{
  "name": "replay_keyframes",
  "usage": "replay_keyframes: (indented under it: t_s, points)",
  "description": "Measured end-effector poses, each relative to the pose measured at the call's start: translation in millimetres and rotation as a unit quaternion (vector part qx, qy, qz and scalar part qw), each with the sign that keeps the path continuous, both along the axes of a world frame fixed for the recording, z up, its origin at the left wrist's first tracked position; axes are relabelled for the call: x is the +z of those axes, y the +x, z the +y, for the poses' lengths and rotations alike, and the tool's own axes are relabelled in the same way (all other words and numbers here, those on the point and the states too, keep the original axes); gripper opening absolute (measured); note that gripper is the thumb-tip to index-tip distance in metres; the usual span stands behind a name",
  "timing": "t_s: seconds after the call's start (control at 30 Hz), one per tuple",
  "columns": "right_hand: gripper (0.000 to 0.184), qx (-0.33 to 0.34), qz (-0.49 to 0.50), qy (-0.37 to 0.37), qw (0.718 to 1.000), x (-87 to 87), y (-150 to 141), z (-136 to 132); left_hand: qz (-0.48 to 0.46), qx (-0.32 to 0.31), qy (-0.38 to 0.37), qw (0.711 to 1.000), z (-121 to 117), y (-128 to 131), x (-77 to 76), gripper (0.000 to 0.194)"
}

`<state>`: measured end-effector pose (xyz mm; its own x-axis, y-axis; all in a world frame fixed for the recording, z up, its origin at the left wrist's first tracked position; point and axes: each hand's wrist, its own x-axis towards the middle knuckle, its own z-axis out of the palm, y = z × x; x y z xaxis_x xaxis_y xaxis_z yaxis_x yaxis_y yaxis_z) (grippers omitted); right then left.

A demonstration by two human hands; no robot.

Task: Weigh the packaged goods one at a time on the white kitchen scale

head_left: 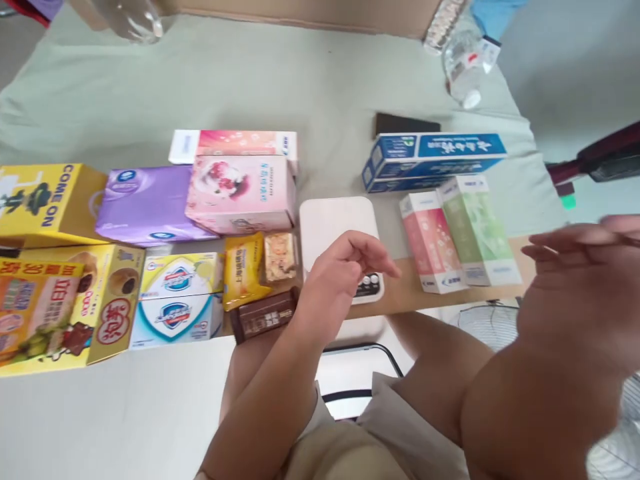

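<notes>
My left hand [345, 267] hovers over the front of a white kitchen scale [340, 217], its fingers loosely bent and apart, with nothing visible in them. It partly hides the scale's dark button panel [369, 285]. On the right, my right hand [575, 300] is raised near the table's front edge, somewhat blurred, fingers stretched out and holding nothing visible. The nearest thing to it is a green-and-white carton [480, 230], beside a red-and-white carton [433, 241]. Left of my left hand lie a dark brown packet [265, 315], a clear-wrapped snack [280, 257] and a yellow packet [243, 270].
Blue boxes [435, 157] lie behind the cartons, near a dark flat object [407, 125]. Soap boxes [175, 320], a purple pack [147, 203], a pink box [243, 190] and yellow boxes [45, 200] fill the left. A plastic bottle [463, 70] lies at the back right.
</notes>
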<state>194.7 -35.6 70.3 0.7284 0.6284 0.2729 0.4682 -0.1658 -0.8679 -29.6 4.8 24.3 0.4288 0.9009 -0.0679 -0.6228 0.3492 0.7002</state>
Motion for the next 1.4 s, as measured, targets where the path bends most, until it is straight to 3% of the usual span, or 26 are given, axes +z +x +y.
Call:
replay_keyframes:
  t_s: [0.1, 0.3, 0.43, 0.53, 0.63, 0.77, 0.87, 0.97, 1.03, 1.17, 1.3, 1.4]
  points:
    - [0.016, 0.029, -0.007, 0.039, 0.999, -9.1, 19.9, -7.1, 0.102, -0.057, 0.027, 0.993, -7.2, 41.3, -4.2, 0.018]
    - [0.040, 0.077, 0.026, -0.146, 0.986, -50.7, 83.4, 0.5, 0.195, -0.133, 0.034, 0.971, -28.8, 113.6, -10.0, 0.045]
    - [0.052, 0.163, 0.019, -0.215, 0.963, -69.2, 92.0, 0.8, 0.185, -0.152, 0.052, 0.969, -32.5, 135.3, -19.5, 0.066]
    - [0.051, 0.151, -0.023, -0.216, 0.964, -68.3, 86.3, -2.4, 0.158, -0.167, 0.044, 0.972, -32.6, 139.9, -21.1, 0.072]
    - [0.047, 0.135, -0.041, -0.193, 0.971, -60.8, 76.6, -9.1, 0.147, -0.152, 0.054, 0.976, -37.5, 137.4, -11.0, 0.069]
    - [0.053, 0.105, -0.083, -0.051, 0.990, -45.7, 51.4, -18.1, 0.138, -0.112, 0.139, 0.974, -51.3, 124.9, 13.3, 0.064]
    - [0.052, 0.118, -0.096, 0.008, 0.988, -34.6, 22.3, -17.6, 0.159, 0.001, 0.157, 0.975, -58.0, 111.2, 24.4, 0.054]
    - [0.049, 0.177, -0.054, -0.019, 0.983, -29.7, -11.2, -9.9, 0.213, 0.140, 0.138, 0.957, -53.7, 90.9, 22.4, 0.039]
    - [0.052, 0.222, -0.012, -0.064, 0.973, -31.0, -34.4, -2.9, 0.260, 0.187, 0.121, 0.940, -46.7, 72.1, 15.9, 0.033]
    - [0.060, 0.311, 0.060, -0.145, 0.937, -40.6, -78.5, 8.6, 0.314, 0.228, 0.094, 0.917, -38.5, 32.1, 3.6, 0.033]
    - [0.068, 0.310, 0.037, -0.202, 0.928, -51.0, -106.6, 12.9, 0.372, 0.243, 0.084, 0.892, -41.7, 9.1, 2.8, 0.045]
    - [0.070, 0.298, 0.022, -0.242, 0.923, -56.8, -110.4, 12.1, 0.401, 0.196, 0.073, 0.892, -42.5, 3.4, 3.1, 0.052]
